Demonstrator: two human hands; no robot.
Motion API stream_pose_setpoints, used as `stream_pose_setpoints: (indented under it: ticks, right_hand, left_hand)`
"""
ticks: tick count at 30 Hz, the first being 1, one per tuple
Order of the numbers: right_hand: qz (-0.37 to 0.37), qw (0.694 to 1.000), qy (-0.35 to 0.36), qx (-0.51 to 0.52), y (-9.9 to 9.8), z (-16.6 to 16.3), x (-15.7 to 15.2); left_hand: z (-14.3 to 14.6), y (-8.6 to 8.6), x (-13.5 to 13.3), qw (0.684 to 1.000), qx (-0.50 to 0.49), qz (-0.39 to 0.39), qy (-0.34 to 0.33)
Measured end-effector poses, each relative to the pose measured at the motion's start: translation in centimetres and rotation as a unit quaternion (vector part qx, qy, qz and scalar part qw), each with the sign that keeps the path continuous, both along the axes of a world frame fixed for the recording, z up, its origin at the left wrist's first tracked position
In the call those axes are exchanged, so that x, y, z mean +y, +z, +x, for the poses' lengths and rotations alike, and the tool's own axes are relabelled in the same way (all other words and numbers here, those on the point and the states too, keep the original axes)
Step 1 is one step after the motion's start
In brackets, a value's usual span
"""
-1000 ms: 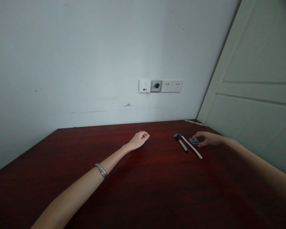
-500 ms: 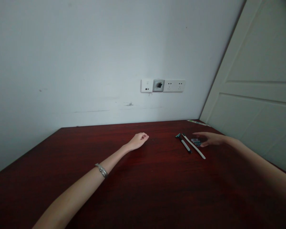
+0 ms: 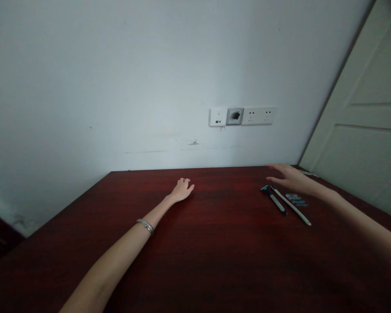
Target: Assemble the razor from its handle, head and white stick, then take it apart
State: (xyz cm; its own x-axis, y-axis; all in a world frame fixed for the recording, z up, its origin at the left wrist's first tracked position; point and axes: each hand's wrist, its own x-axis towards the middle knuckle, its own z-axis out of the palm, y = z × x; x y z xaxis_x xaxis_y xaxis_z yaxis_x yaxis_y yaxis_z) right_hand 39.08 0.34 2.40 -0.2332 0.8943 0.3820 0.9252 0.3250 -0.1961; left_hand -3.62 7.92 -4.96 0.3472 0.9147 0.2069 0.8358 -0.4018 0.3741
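On the dark red table (image 3: 195,243), my left hand (image 3: 181,190) rests left of centre, fingers spread and nothing in it. My right hand (image 3: 288,177) hovers beyond the small items at the right, its thumb and fingers apart and holding nothing. Below it lies a razor (image 3: 275,201) with a grey and black handle. Beside the razor is a long, thin, slightly curved white stick (image 3: 291,205), perhaps a handle. Just right of the stick sits a small clear pack (image 3: 296,200) with dark blue-green pieces inside, lying flat near my right wrist.
A white wall (image 3: 169,87) with a row of sockets (image 3: 257,116) rises behind the table. At the right stands a pale panelled door (image 3: 361,143). A thin pale strip (image 3: 309,173) lies at the table's back right corner, partly behind my right hand.
My right hand has left the clear pack, which now lies beside the stick, and moved up and back. My left hand has opened from a loose fist. The view has turned left.
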Motion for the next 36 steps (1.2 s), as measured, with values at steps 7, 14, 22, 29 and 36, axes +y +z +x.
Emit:
stream_pose_setpoints:
  ticks: [7,14,22,29,36]
  right_hand:
    - [0.010,0.995,0.091,-0.024,-3.5,-11.5,0.9]
    - [-0.053,0.996,0.070,-0.022,-8.2,-16.6,1.0]
    - [-0.032,0.998,0.048,-0.009,-9.7,-16.3,0.6]
    - [-0.028,0.999,0.042,-0.005,-9.8,-16.3,0.6]
    - [-0.024,0.999,0.039,-0.021,-9.5,-16.4,0.4]
  left_hand:
    - [-0.8,-1.3,-0.9,0.999,0.044,0.024,-0.007]
    - [-0.5,-1.3,-1.5,0.997,0.061,0.042,-0.003]
    - [-0.5,-1.3,-2.0,0.997,0.068,0.035,0.006]
    - [-0.8,-1.1,-2.1,0.998,0.059,0.027,-0.001]
    - [-0.7,-1.1,-2.0,0.998,0.056,0.031,-0.002]
